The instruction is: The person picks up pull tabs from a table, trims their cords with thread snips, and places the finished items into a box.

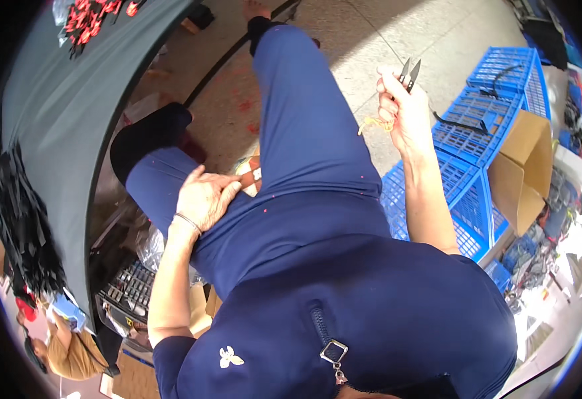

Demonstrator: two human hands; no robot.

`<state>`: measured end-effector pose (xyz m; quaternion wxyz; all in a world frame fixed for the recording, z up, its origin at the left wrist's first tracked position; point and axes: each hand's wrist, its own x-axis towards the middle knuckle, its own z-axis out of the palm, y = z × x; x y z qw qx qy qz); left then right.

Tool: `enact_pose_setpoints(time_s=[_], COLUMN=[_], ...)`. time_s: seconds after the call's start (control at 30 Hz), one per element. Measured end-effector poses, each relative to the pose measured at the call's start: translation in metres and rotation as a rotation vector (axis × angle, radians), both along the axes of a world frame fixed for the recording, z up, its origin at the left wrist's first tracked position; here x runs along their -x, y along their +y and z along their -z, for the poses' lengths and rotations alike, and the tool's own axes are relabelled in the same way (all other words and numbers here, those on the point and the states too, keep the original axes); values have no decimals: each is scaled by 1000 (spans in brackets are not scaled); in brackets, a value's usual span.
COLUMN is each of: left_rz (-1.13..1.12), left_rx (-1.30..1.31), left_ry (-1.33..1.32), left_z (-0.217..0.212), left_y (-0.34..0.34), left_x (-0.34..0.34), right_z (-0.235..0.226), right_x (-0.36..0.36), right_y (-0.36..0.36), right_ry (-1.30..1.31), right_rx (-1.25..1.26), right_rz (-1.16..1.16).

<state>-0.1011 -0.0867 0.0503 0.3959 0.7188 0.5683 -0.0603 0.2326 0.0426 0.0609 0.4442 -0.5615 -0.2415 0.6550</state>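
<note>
My right hand (404,113) is raised on the right, closed around a pair of thread snips (415,72) whose two dark, pointed blades stick up past the fingers, slightly apart. A yellow loop of cord (373,124) hangs out below those fingers. My left hand (201,198) lies at the top of my left thigh, palm down, with its fingers stretched out and nothing visible in it. Beside its thumb, between my legs, a patch of a brown and white patterned seat (251,177) shows. Both legs are in dark blue trousers.
A table with a dark grey cover (58,113) curves along the left. On it lie black strips (25,226) and red-and-black pieces (91,23). Blue plastic crates (464,126) and an open cardboard box (522,169) stand at right. Another person (71,346) is at lower left.
</note>
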Motion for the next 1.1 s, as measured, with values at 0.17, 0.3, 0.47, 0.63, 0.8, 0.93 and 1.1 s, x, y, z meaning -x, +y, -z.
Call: enact_pose_setpoints(time_s=[0.17,0.3,0.47,0.63,0.8,0.93,1.1], left_rz=[-612,-526,26,235,-355,-672,-782], left_rx=[375,55,-349,-539,-121,-252,-384], left_ry=[-821,-768,-531,-302,-563,-1060,-1094], left_z=[3,-27,-25,20,7,-111,-115], left_y=[22,69,73,67,122,167,138], left_x=[-14,-22,-88,-137,-91,-41,-18], right_z=[-7,-5,-3,2,1,5,3], right_x=[-19,-9,10,0,-8,-1,16], right_y=[12,14,0,-14,-17,-14,-12], right_ry=[58,119,60,-170,-163,-140,-123], right_rx=[-98,-63,-35,-66,-99,-101,-106], right_rz=[52,68,-78,-110,-66,-102,-149])
